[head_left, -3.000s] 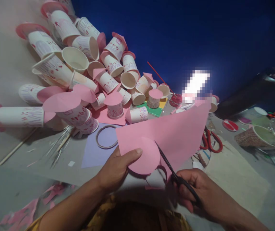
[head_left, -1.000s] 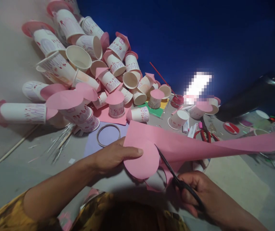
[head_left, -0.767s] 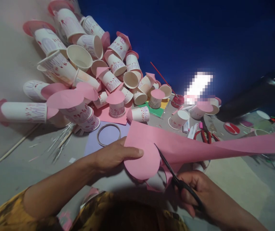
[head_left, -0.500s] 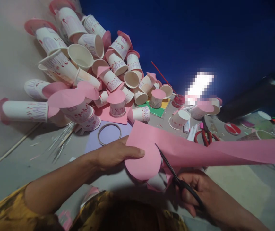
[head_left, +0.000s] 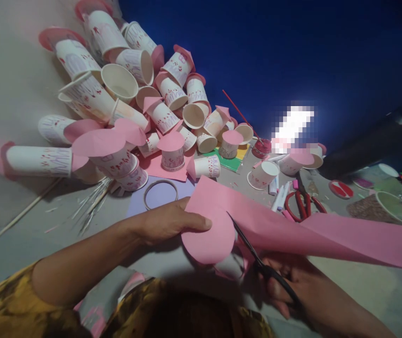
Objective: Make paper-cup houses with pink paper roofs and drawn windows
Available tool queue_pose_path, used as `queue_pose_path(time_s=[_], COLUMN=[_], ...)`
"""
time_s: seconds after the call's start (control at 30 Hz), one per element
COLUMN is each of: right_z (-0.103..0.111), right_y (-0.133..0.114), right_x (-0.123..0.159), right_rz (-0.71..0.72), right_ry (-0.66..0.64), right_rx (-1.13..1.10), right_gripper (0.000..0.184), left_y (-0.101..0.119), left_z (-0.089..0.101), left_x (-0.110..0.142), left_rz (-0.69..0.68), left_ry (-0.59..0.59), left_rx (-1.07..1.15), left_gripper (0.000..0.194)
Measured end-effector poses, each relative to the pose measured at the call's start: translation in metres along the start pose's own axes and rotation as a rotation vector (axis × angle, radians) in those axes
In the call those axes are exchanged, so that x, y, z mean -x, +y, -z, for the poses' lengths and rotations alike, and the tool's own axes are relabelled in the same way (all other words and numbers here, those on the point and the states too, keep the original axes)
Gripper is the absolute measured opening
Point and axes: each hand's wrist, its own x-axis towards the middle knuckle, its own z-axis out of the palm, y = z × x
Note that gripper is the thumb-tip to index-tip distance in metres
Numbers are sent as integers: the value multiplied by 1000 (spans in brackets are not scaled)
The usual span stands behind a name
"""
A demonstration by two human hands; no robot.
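A sheet of pink paper [head_left: 209, 239] is pinched in my left hand [head_left: 172, 223], with the thumb pressed on top. Its near part is cut to a rounded edge, and a long strip of the same sheet stretches off to the right. My right hand [head_left: 285, 281] is wrapped round black-handled scissors [head_left: 253, 251], their blades at the cut where the round part meets the strip. Just beyond my left hand, a grey tape ring [head_left: 161, 182] lies on purple paper [head_left: 135, 201].
Many decorated paper cups [head_left: 167, 115] with pink paper tops are heaped at the back left. Red-handled pliers [head_left: 304, 206], markers [head_left: 281, 195] and a red paint jar [head_left: 262, 146] lie to the right. A wooden stick [head_left: 28, 209] and a bristly brush [head_left: 95, 206] lie left.
The long pink strip on the right has dropped lower, showing more of the pliers and a patterned cup behind it. Both hands and the scissors stay nearly in place.
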Motion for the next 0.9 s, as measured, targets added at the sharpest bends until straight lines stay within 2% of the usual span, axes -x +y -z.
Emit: queue_pose_path(time_s=[0.37, 0.53, 0.77, 0.9], right_z=[1, 1, 3, 2], right_y=[-5, -4, -2, -5], right_x=[-2, -2, -2, 3], right_rz=[76, 49, 68, 42], right_ry=[37, 46, -46, 11], right_rx=[74, 93, 50, 52], right_gripper=[67, 59, 57, 60], left_y=[5, 6, 8, 9], left_z=[-1, -1, -3, -1], left_x=[1, 1, 2, 1], left_rz=[-14, -13, 4, 5], left_ry=[-65, -79, -93, -127], left_rx=[-45, -65, -71, -70], left_gripper=[21, 22, 24, 23])
